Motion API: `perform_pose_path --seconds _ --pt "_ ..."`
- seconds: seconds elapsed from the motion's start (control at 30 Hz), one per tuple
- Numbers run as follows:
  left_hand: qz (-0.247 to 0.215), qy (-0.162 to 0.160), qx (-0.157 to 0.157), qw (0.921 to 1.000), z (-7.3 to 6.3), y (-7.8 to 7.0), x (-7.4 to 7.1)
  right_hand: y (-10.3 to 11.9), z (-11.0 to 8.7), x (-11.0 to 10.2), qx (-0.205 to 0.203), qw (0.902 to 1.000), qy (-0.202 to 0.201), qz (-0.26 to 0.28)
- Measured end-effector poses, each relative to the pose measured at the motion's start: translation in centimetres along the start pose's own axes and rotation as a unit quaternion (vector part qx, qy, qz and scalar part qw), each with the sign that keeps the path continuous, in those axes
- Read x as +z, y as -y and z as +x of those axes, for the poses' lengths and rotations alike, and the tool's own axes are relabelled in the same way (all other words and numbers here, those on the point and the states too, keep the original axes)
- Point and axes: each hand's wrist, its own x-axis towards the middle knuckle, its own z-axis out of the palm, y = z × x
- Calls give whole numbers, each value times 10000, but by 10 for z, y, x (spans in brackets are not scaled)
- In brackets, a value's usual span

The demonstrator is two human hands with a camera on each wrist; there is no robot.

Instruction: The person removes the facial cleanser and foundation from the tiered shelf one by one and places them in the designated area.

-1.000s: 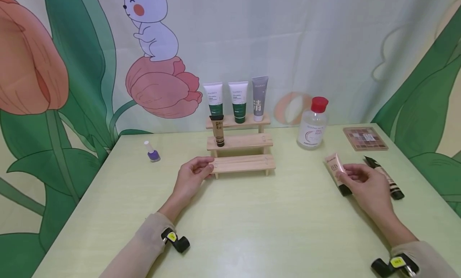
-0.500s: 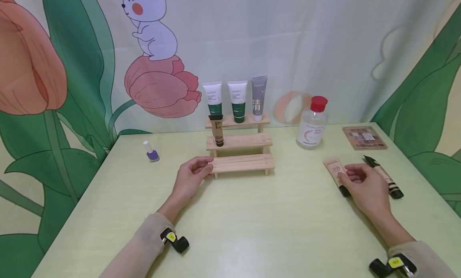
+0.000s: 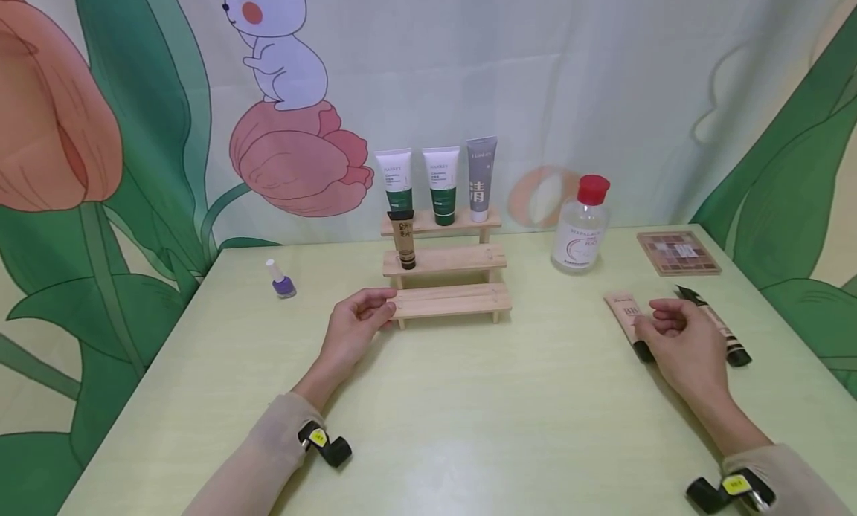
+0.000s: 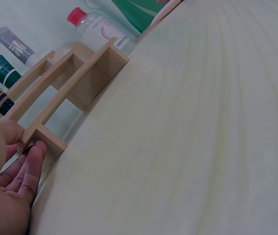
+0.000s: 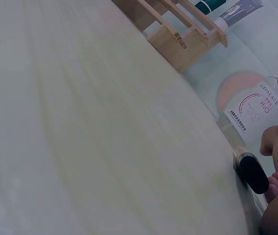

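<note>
In the head view my left hand [image 3: 353, 326] holds the left end of the lowest step of a three-tier wooden display rack [image 3: 448, 302]. The left wrist view shows the thumb above that step and the fingers [image 4: 33, 169] curled beneath its end. At the right, a pink BB cream tube [image 3: 626, 315] with a black cap lies on the table. My right hand [image 3: 689, 349] hovers over its right edge, fingers loosely bent, with no grip on it visible. Beyond that hand lies a beige tube with black ends [image 3: 726, 334], partly hidden.
On the rack's top step stand two white-green tubes [image 3: 440, 185] and a grey tube [image 3: 480, 178]; a small gold tube [image 3: 405, 241] stands on the middle step. A red-capped bottle [image 3: 579, 230], an eyeshadow palette [image 3: 678, 253] and purple nail polish [image 3: 283, 284] are on the table.
My right hand has shifted slightly right relative to the BB cream tube, whose upper end now lies lower. The left hand keeps its hold on the rack.
</note>
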Motion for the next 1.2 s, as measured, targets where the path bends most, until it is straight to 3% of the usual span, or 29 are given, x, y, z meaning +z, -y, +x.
perform_pose_path --seconds 0.13,0.27,0.53,0.73,0.87,1.2 --pt "-46 -3 -32 10000 1 0 -3 7 2 0 -46 9987 -357 373" --pt "-21 -57 -20 10000 -1 -2 -7 22 4 3 -285 9911 -469 1214" --pt "-30 -56 -9 10000 1 1 -10 76 13 23 -1074 9588 -273 2617" --pt "-86 -47 -68 9999 0 4 -10 133 21 56 -1797 9182 258 3520" --pt "-107 -93 -31 9999 0 4 -10 168 23 82 -2066 9008 696 3756" --pt "-131 44 31 9999 2 2 -3 220 14 135 -2149 8891 1478 3762"
